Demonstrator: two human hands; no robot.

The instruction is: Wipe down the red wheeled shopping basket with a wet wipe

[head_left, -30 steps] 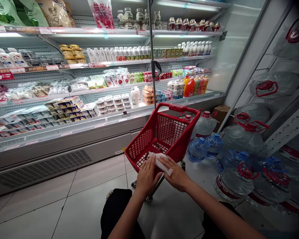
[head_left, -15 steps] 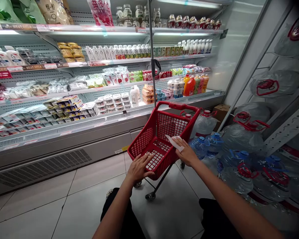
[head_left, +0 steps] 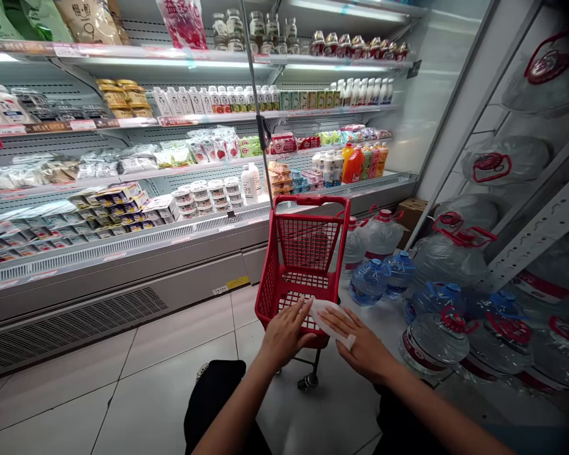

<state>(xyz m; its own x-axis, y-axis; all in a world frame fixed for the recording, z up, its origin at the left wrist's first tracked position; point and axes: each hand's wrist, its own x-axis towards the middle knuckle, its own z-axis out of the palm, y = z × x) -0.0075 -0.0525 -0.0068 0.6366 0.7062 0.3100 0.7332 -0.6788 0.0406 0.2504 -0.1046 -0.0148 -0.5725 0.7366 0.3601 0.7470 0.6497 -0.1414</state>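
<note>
A small red plastic shopping cart (head_left: 289,284) stands in front of me with its basket front toward me. My left hand (head_left: 284,336) lies at its front rim, fingers stretched out and holding nothing. Close beside it, my right hand (head_left: 360,344) has a white cloth or wipe (head_left: 330,323) spread under its fingers, at the near right corner of the basket. The fingertips of both hands almost meet. The hands hide part of the front rim, so exact contact there is hard to see.
A refrigerated display case (head_left: 189,259) with dairy products runs along the back and left. Large water bottles (head_left: 434,341) stand on the floor at right, beside a metal rack (head_left: 455,136). A cardboard box (head_left: 410,215) sits behind them. My knees flank the cart's near side.
The cart has turned so its front faces me more squarely. My right hand with the wipe has come down from the right side toward the front; my left hand has shifted right.
</note>
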